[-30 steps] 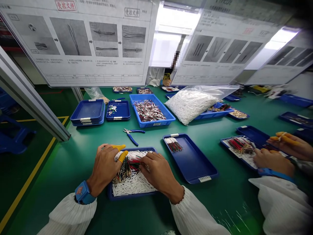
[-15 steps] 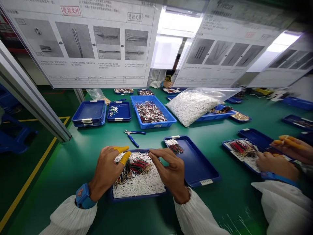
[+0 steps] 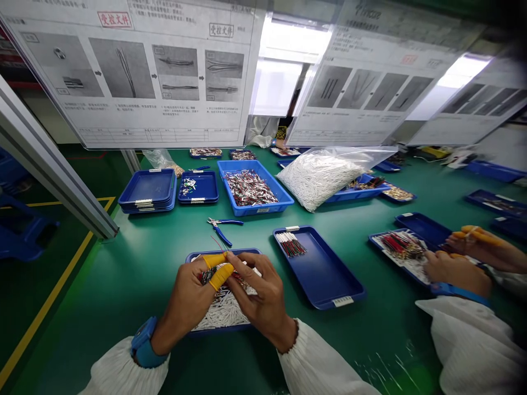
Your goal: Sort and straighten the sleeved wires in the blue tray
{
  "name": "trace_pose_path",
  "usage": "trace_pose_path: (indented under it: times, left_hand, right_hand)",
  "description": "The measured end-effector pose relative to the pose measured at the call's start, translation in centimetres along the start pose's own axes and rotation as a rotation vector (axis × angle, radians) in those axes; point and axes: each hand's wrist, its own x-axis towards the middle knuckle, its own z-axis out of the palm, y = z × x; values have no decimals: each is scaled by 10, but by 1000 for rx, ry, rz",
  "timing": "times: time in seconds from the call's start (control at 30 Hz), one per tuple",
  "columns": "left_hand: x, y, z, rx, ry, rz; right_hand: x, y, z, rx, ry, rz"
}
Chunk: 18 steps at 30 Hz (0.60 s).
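My left hand [image 3: 187, 299], with yellow finger cots on thumb and forefinger, pinches thin red and green wires [image 3: 216, 242] whose ends stick up past the fingertips. Against those fingertips, my right hand [image 3: 263, 296] is closed in a pinch at the same wires; the part between the fingers is hidden. Both hands are over a blue tray [image 3: 191, 256] holding white sleeves [image 3: 224, 314] and a bundle of red, green and black wires, partly covered by my fingers. To the right, a blue tray [image 3: 325, 274] carries a row of white-ended wire pieces [image 3: 290, 244].
Blue-handled cutters [image 3: 224, 227] lie beyond my tray. Behind are stacked blue trays [image 3: 147, 189], a bin [image 3: 257, 210] of wire pieces and a bag [image 3: 313, 178] of white sleeves. A co-worker's hands [image 3: 461, 271] work at right. Instruction sheets [image 3: 164, 118] hang in front.
My right hand has moved left until its fingertips meet those of my left hand. Wire ends now stand up above the fingers. The view has shifted slightly.
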Motion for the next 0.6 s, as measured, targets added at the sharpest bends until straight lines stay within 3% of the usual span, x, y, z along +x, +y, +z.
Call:
trace_pose_path:
  times: [0.13,0.27,0.43,0.6]
  left_hand:
    - [2,-7,-3,-45,117,-14]
    - [2,-9,-5,149,141,23]
    - [2,-15,-4,453,58,220]
    - [1,-24,-2,539,-36,320]
  right_hand:
    - [-2,-5,5,215,-51,109]
    - [2,-3,3,371,-21,249]
    - [9,6,-3,468,33,495]
    - [14,14,-5,550,27,564]
